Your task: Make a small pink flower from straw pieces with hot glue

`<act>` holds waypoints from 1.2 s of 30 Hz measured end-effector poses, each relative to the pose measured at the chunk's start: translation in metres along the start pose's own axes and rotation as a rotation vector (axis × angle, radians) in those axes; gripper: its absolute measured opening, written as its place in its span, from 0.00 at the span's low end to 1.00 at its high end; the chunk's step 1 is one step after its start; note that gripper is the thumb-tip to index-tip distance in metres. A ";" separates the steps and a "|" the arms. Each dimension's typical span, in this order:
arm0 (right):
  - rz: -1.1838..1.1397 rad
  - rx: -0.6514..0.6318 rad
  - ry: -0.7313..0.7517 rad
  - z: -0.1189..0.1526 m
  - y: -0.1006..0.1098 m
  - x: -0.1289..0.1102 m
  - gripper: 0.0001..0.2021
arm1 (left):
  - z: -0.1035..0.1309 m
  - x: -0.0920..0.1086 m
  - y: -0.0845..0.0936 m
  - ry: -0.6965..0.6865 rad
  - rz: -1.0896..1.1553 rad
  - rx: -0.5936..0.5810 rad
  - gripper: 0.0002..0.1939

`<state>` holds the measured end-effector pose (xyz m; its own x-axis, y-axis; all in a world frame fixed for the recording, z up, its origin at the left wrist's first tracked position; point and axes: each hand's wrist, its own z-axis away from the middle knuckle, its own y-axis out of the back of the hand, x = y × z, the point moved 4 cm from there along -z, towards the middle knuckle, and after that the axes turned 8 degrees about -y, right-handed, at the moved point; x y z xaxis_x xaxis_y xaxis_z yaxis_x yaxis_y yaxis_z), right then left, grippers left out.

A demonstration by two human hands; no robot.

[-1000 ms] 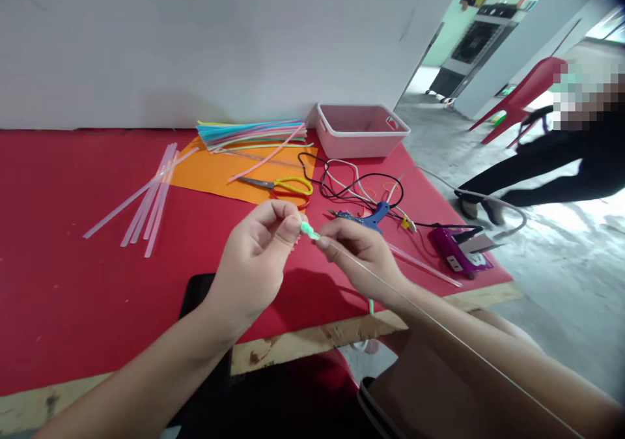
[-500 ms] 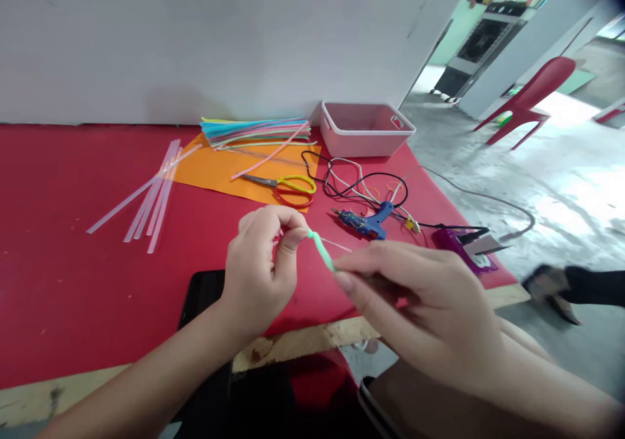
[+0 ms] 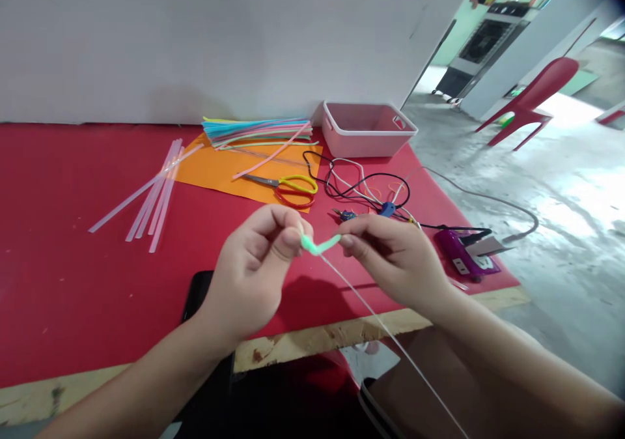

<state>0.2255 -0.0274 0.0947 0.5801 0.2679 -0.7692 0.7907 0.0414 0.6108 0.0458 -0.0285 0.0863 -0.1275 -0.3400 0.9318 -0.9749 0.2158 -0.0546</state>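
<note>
Right hand (image 3: 399,254) is pinching one end of the green pipe cleaner (image 3: 329,243), left hand (image 3: 258,266) its bunched part, nearer than the scissors (image 3: 279,182); earlier sloping down rightward, it is now running sideways, right tip angling up.

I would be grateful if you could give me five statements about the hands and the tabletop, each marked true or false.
1. The left hand pinches a green piece. True.
2. The right hand grips a blue glue gun. False: it pinches one end of the green piece.
3. The scissors lie inside the pink bin. False: they lie at least partly on the orange sheet.
4. A bundle of colored sticks lies by the wall. True.
5. The purple power block sits at the table's left end. False: it sits toward the right end.
</note>
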 end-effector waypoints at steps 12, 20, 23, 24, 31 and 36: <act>0.243 0.162 0.294 0.036 0.020 -0.058 0.03 | -0.003 -0.003 -0.003 -0.350 -0.550 0.007 0.03; -0.016 0.059 0.219 0.039 -0.026 -0.025 0.05 | -0.005 -0.001 -0.003 -0.194 -0.095 0.221 0.04; -0.016 0.080 0.140 0.031 -0.034 -0.011 0.04 | -0.006 -0.011 0.000 -0.081 0.067 0.266 0.04; -0.017 0.091 0.114 0.029 -0.035 -0.007 0.03 | -0.007 -0.014 0.000 -0.044 0.110 0.279 0.04; -0.147 0.071 -0.033 0.009 -0.045 0.022 0.06 | -0.012 -0.031 -0.007 0.203 0.413 0.313 0.07; -0.289 0.050 -0.166 -0.012 -0.028 0.038 0.07 | -0.009 -0.029 -0.007 0.201 0.304 0.086 0.07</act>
<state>0.2234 -0.0072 0.0503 0.3516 0.0915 -0.9317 0.9332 0.0446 0.3566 0.0576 -0.0123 0.0632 -0.3832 -0.0835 0.9199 -0.9110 0.1984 -0.3615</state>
